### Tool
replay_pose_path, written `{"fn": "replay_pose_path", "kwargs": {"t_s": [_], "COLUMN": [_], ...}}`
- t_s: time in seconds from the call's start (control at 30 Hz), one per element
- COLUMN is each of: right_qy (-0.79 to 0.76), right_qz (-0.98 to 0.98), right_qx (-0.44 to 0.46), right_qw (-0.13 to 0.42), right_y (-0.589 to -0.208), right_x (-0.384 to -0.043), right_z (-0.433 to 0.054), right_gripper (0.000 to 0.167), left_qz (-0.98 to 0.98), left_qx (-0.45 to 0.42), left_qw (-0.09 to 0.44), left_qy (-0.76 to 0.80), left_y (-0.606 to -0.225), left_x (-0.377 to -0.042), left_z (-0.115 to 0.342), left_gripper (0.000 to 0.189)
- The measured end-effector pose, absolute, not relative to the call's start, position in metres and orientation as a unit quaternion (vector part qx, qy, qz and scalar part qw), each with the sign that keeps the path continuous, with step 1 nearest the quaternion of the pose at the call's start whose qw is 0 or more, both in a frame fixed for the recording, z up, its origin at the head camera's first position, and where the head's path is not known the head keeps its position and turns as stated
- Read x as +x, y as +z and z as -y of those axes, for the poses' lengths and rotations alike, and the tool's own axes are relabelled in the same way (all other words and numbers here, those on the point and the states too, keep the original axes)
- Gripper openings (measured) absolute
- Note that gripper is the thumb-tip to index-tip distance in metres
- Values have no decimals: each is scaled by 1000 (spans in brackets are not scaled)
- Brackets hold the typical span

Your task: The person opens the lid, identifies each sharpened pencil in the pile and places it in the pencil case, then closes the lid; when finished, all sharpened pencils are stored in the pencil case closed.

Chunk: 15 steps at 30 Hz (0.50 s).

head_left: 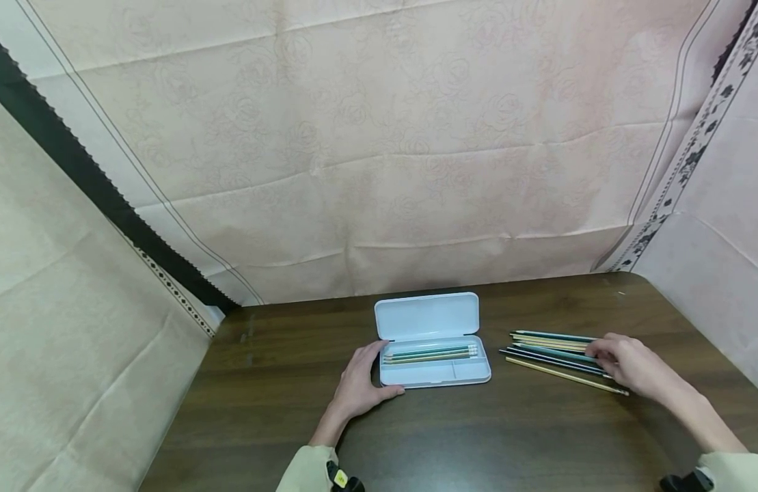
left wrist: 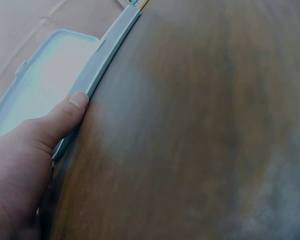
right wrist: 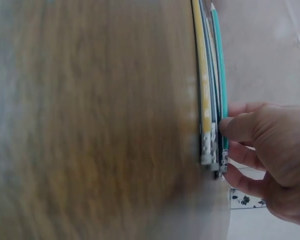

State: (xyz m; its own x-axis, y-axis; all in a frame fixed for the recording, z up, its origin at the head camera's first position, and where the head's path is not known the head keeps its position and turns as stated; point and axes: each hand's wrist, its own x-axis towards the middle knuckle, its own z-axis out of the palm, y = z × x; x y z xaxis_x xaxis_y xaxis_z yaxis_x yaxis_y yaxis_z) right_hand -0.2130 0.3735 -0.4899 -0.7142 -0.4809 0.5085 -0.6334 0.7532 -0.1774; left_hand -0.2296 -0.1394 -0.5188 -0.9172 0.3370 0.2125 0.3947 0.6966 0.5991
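Observation:
A light blue pencil case [head_left: 426, 318] lies with its lid raised on the table. Several green and yellow pencils [head_left: 428, 355] lie in its back compartment. My left hand [head_left: 359, 377] grips the case's left end, its thumb [left wrist: 65, 115] against the front wall and its fingers toward the back corner. Right of the case, my right hand [head_left: 631, 365] pinches a green pencil [right wrist: 220, 75] near its eraser end. Below that hand are several dark, green and yellow pencils in a loose bunch; a yellow pencil [head_left: 563, 376] lies along the front side.
The brown wooden table [head_left: 452, 437] stretches in front of the case and to its left. Behind it hangs a pale patterned cloth [head_left: 385, 171], with more cloth at both sides. A small divider makes a short section at the case's front right.

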Motion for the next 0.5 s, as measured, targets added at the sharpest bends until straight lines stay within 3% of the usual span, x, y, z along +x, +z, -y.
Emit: {"fn": "replay_pose_path", "kwargs": {"t_s": [0.5], "right_qy": [186], "right_qz": [905], "right_qx": [319], "right_qw": [212], "right_y": [-478], "right_x": [-215], "right_z": [-341], "right_gripper": [36], "left_qz": [920], "left_qx": [-199], "left_qw": [46], "left_qy": [-334], "left_y": [-518], "left_x": [-229], "left_z": [140], "left_gripper": [91]}}
